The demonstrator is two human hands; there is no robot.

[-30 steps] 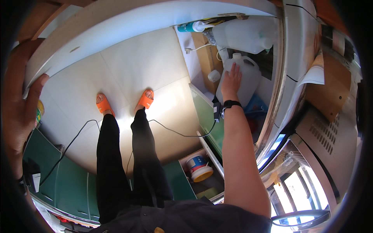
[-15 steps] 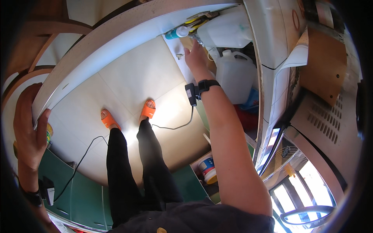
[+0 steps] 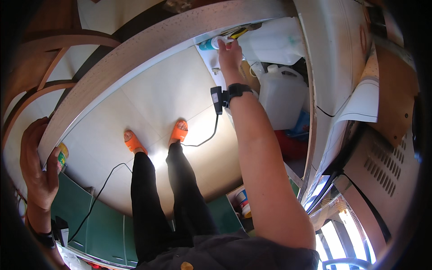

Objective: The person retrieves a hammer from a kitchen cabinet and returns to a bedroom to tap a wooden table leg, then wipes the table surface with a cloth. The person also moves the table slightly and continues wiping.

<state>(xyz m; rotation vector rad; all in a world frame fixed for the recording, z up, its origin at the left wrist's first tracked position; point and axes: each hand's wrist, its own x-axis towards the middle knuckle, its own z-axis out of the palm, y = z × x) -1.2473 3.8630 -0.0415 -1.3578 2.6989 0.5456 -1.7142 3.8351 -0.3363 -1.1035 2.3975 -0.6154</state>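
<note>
My left hand (image 3: 39, 166) is wrapped round the near end of a white door panel (image 3: 108, 94) with a worn upper edge. Inside the cupboard on the right, my right hand (image 3: 230, 57) is stretched to the far corner. Its fingers are closed on the white nozzle of a teal and white bottle (image 3: 207, 44); part of the grip is hidden. Beside that hand lie a yellow-and-black tool (image 3: 239, 33) and a large translucent container (image 3: 272, 42). A white plastic jug (image 3: 283, 96) stands nearer, beside my right wrist.
Green cabinet fronts (image 3: 105, 234) line the near side. A tin (image 3: 62, 157) shows behind my left hand, and tubs (image 3: 244, 202) sit in an opening below my right arm. Cables hang from both wrists. A brown board (image 3: 396, 94) and a vented metal appliance (image 3: 384, 164) are at right.
My right hand has moved from beside the large container to the bottle's nozzle, and its fingers have closed there. My left hand keeps its hold on the panel. The view has shifted slightly.
</note>
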